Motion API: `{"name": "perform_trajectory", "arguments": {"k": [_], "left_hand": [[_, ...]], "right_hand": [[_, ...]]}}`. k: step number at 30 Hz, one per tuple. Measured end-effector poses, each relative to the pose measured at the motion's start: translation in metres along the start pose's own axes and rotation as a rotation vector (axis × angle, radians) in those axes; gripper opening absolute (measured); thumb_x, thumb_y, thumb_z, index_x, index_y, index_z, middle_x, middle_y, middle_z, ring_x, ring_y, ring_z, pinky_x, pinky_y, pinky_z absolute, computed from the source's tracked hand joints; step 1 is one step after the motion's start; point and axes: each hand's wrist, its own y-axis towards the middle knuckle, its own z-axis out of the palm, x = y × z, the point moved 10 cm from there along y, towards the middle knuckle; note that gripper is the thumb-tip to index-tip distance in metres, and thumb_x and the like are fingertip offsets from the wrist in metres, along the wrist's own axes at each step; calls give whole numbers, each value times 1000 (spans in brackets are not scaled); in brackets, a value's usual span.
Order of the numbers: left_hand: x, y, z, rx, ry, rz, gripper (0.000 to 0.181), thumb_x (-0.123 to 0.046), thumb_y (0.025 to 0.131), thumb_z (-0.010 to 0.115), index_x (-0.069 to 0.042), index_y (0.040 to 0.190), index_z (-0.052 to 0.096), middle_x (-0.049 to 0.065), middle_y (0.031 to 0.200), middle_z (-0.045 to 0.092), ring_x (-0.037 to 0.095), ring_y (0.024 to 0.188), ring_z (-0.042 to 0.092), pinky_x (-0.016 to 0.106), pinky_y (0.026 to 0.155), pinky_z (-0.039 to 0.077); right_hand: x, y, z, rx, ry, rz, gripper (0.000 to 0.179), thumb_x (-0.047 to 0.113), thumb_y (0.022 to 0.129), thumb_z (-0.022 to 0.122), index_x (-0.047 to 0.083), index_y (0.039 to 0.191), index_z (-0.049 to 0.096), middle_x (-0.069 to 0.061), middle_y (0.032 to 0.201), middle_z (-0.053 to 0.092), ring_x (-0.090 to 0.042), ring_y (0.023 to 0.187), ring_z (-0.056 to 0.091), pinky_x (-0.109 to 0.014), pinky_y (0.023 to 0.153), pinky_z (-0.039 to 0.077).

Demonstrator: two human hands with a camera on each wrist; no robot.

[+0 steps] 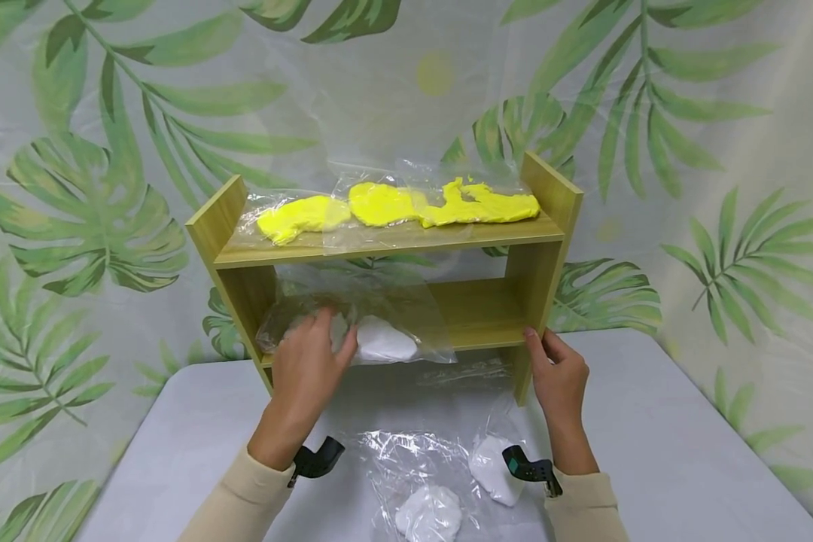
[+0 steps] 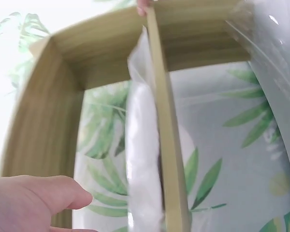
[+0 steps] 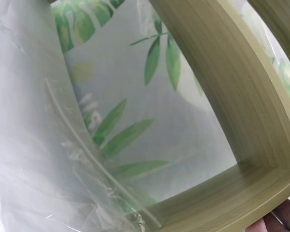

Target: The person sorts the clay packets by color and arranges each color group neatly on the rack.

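A small wooden shelf rack [image 1: 542, 263] stands on the table with two boards. On its lower board lies a clear plastic bag holding a flat white clay-like lump [image 1: 383, 340], seen edge-on as a white bag [image 2: 144, 154] in the left wrist view. My left hand [image 1: 310, 369] reaches over the left part of this bag, thumb spread from the fingers, fingertips at the plastic. At the rack's right side panel, level with the lower board, my right hand [image 1: 561, 374] grips the edge between thumb and fingers.
Bagged yellow clay-like lumps [image 1: 386, 205] lie along the top board. In front of the rack, a bagged white lump [image 1: 428, 513] and another white lump [image 1: 494, 470] rest on the white table [image 1: 657, 436]. A leaf-patterned curtain [image 1: 379, 90] hangs behind.
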Motion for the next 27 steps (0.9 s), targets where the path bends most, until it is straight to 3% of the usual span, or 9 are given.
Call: {"name": "perform_trajectory", "arguments": {"k": [8,12,14,16,20,24,27], "left_hand": [[-7,-32,-13,32,-138,21,31,-22,85,71,-6,112,67,-3,69,53,9,50,41,26,43,34],[-12,-50,-14,37,-191,51,28,-18,84,72,-7,109,68,-4,72,54,4,52,45,22,45,37],[-11,-60,-11,67,-249,29,24,-16,83,72,-10,107,68,-7,74,56,1,55,50,20,48,42],[-7,-71,-4,124,-340,-33,20,-13,83,71,-14,103,68,-11,74,56,0,59,54,20,52,47],[6,-99,24,334,-605,-251,13,-11,86,67,-17,97,68,-9,77,61,4,67,61,22,62,53],[12,-133,52,562,-848,-445,14,-13,90,62,-7,102,66,5,86,64,18,77,65,26,68,54],[15,-151,64,658,-957,-520,21,-13,91,58,0,107,62,11,90,62,25,82,65,29,69,55]], "right_hand": [[3,-1,1,3,-6,-2,36,42,93,62,17,114,73,-5,101,73,4,84,60,-10,68,44],[1,-1,1,2,-8,6,37,44,92,61,17,115,73,-4,101,73,6,83,59,-10,68,44],[1,-1,1,5,-6,9,38,45,92,61,17,115,73,-4,102,73,5,84,60,-10,69,44],[1,-1,1,8,-3,9,38,44,92,61,16,116,72,-4,102,73,5,85,60,-9,68,44],[2,-2,2,11,-1,9,39,44,93,60,16,117,72,-5,103,73,2,85,60,-7,67,43],[1,-2,3,14,-6,7,39,44,93,60,15,117,72,-6,102,73,2,84,60,-8,67,43],[0,-1,2,11,-15,8,40,45,93,60,16,117,72,-5,102,73,4,83,59,-8,67,43]]}}
